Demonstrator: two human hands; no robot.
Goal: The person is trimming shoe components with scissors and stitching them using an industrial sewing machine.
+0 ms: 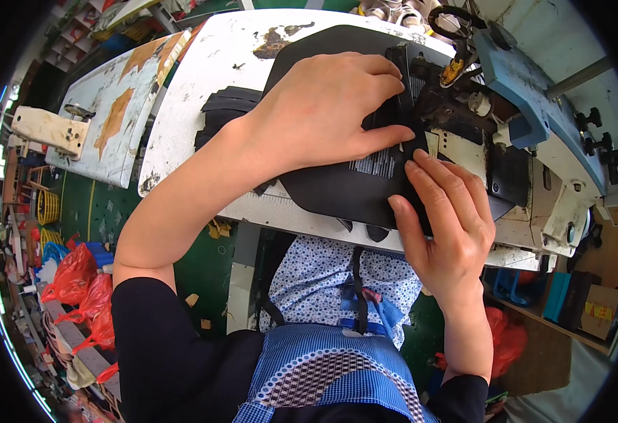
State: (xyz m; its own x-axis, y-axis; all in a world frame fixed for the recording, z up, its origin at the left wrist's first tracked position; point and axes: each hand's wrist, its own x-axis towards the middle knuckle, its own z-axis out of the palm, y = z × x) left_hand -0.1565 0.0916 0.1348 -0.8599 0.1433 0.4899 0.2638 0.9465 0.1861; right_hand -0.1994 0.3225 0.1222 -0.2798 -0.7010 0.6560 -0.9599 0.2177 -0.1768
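A broad black sheet with angled corners (330, 194) lies over the white machine table, partly under the machine's dark working parts (439, 106). My left hand (316, 106) rests across it from the left. Its fingertips bend down onto a narrow black strip (399, 60), and the thumb stretches apart toward the right hand. Along the sheet's right part, my right hand (450, 201) lies with fingers extended and thumb spread. A grey striped patch (374, 166) shows below my left thumb. What lies under both palms is hidden.
A blue machine arm (510, 77) rises at the right. Black pieces (228, 109) are stacked left of the sheet on the white table (189, 92). Another worn table (111, 106) with a cream machine (51, 132) stands farther left. Red bags (87, 289) sit at the lower left.
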